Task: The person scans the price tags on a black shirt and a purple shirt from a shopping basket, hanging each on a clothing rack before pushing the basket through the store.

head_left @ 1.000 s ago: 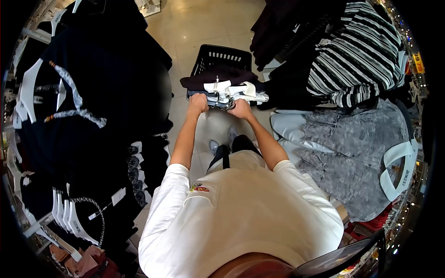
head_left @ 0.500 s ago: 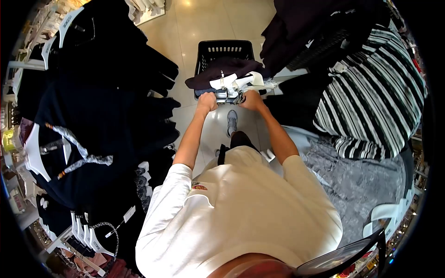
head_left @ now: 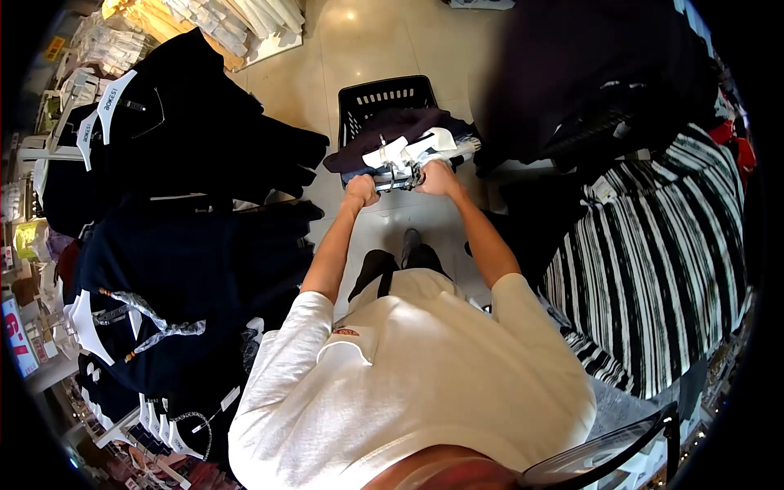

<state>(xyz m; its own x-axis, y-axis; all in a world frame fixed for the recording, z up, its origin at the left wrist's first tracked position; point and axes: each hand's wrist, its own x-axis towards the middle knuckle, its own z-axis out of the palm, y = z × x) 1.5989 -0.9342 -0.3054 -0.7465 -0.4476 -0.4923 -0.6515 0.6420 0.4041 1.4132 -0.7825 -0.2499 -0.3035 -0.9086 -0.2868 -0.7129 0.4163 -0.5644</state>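
In front of me is a black slotted plastic basket (head_left: 386, 86), seemingly on a cart, with a handle (head_left: 390, 187) along its near side. My left hand (head_left: 360, 191) is closed round the left part of that handle. On the right part, beside the hangers, my right hand (head_left: 438, 179) is closed as well, its fingertips mostly hidden. A dark purple garment (head_left: 367, 147) lies heaped in the basket. Over its near edge rest white clothes hangers (head_left: 429, 145) with metal hooks and clips.
Black garments (head_left: 196, 245) on white hangers line the left side. On the right hang a black-and-white striped garment (head_left: 645, 261) and a dark purple one (head_left: 580, 73). Tiled floor (head_left: 371, 41) runs ahead between the racks, with pale clothes (head_left: 265, 20) at the far left.
I have moved forward with the basket: racks on both sides have slid back toward me, and the striped garment sits lower in view. Both hands keep their grip.
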